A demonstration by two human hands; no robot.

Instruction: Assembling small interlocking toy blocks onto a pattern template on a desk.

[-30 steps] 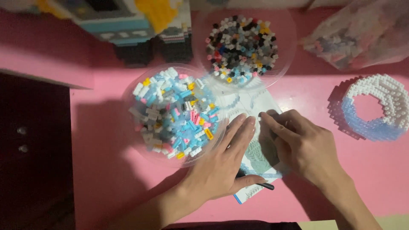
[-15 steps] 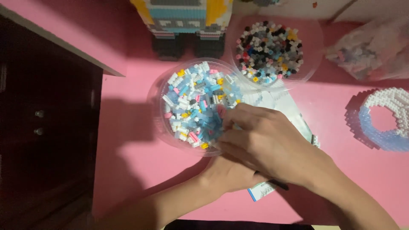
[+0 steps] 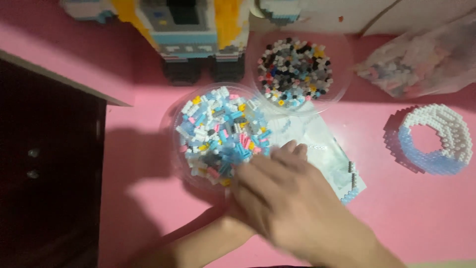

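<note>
Right hand (image 3: 292,208): nearest the camera, blurred, fingers loosely spread, laid over the other hand; whether it pinches a brick I cannot tell.
Left hand (image 3: 233,208): almost wholly hidden beneath, only wrist and forearm show; its grip cannot be told.
Near dish (image 3: 171,149): clear, shallow, heaped with pale blue, white and pink bricks (image 3: 220,131), touching the fingertips; a careless nudge could tip it and scatter them.
Instruction sheet (image 3: 327,154): partly under the hands; a drag could slide it.
Far dish (image 3: 342,74): dark and grey bricks, just beside the near dish; spilled colours could mix.
Ring build (image 3: 436,139): well apart, low risk.
Block figure (image 3: 191,34): behind the dishes.
</note>
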